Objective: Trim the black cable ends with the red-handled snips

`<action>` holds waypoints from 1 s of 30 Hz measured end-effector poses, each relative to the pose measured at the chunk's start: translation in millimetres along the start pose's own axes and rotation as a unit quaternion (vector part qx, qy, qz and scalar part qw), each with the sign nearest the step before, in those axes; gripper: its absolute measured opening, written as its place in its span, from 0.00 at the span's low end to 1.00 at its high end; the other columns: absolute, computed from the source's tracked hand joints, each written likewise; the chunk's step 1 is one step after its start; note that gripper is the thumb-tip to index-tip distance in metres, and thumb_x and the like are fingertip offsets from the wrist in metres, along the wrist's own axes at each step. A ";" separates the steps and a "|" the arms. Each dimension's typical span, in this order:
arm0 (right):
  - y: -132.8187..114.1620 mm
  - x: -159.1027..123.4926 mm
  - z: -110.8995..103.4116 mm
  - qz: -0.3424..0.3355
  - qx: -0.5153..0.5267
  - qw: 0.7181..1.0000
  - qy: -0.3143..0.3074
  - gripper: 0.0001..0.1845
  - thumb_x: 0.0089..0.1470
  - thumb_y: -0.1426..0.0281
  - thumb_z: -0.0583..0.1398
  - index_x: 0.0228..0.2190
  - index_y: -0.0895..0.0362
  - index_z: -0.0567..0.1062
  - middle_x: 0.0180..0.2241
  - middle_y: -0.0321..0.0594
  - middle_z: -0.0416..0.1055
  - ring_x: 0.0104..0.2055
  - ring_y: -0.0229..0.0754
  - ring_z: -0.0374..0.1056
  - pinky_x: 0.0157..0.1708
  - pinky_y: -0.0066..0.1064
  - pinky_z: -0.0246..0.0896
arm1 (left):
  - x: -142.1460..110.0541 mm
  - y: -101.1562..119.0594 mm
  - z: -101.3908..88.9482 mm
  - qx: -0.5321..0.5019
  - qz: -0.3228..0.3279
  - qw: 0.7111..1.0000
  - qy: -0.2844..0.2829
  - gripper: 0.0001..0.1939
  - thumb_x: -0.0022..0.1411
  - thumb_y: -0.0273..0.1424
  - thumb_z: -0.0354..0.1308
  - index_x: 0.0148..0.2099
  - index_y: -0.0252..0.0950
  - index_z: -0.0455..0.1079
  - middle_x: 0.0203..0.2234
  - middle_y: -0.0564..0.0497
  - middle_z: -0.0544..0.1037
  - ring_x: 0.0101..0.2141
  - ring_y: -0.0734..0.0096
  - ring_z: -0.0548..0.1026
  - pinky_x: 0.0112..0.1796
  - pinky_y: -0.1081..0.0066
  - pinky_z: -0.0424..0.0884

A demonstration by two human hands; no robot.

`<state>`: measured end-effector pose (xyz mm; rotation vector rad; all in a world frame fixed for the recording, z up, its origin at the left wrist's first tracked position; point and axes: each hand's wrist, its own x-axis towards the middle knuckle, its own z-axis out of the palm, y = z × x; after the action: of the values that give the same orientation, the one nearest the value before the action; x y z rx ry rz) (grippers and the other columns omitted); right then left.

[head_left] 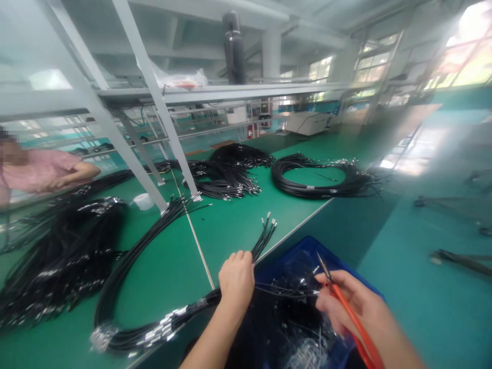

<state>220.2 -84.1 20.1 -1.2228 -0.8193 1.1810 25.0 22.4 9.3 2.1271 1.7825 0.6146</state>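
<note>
My left hand (237, 279) is closed around a bundle of black cables (140, 246) at the table's front edge. Metal-tipped cable ends (269, 225) stick out beyond the fist, and the rest curves back to the left. In my right hand (357, 302) are red-handled pliers (346, 302), their narrow dark tip pointing up and away. A few thin cables (286, 291) run from beside my left fist to my right fingertips; whether these pinch them I cannot tell. Below both hands sits a blue bin (369, 287) with dark cable pieces and clear scraps inside.
Coiled black cables (295, 189) lie farther back on the green table (226, 220), with more heaps (65, 256) at left. White shelf posts (169, 123) rise from the table beside a white tape roll (143, 201). A person in pink (46, 169) sits at far left.
</note>
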 end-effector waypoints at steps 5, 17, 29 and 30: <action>-3.2 -1.3 7.7 0.000 0.088 0.996 -0.007 0.20 0.40 0.64 0.69 0.34 0.55 0.69 0.20 0.30 0.67 0.14 0.33 0.62 0.14 0.26 0.58 | 6.0 -6.4 -12.2 -0.012 0.005 1.000 -0.011 0.07 0.60 0.29 0.51 0.29 0.39 0.66 0.22 0.54 0.73 0.27 0.67 0.72 0.30 0.71 0.61; -8.7 38.6 49.9 0.064 0.362 0.930 -0.004 0.12 0.47 0.67 0.65 0.35 0.53 0.70 0.26 0.31 0.74 0.36 0.39 0.71 0.45 0.36 0.63 | 55.0 36.3 24.8 0.043 -0.014 0.999 -0.020 0.11 0.61 0.35 0.56 0.43 0.35 0.69 0.41 0.45 0.74 0.41 0.59 0.73 0.40 0.60 0.67; 69.0 31.1 22.8 0.110 0.242 0.961 0.072 0.14 0.44 0.67 0.67 0.32 0.55 0.68 0.15 0.25 0.66 0.17 0.32 0.64 0.22 0.25 0.61 | 30.7 47.9 6.0 -0.182 0.088 0.979 -0.005 0.08 0.64 0.30 0.49 0.39 0.35 0.69 0.29 0.53 0.75 0.30 0.73 0.75 0.33 0.74 0.69; 58.3 29.2 21.3 0.080 0.226 0.968 0.073 0.16 0.44 0.68 0.67 0.34 0.55 0.68 0.15 0.24 0.65 0.16 0.31 0.62 0.19 0.23 0.58 | 19.8 52.9 2.4 -0.200 0.101 0.975 -0.006 0.09 0.64 0.32 0.49 0.38 0.36 0.69 0.29 0.54 0.75 0.30 0.73 0.75 0.33 0.75 0.68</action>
<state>194.0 -54.2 -35.7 -0.9919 -0.3174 1.3033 74.1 32.1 35.6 2.0312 1.3061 0.9221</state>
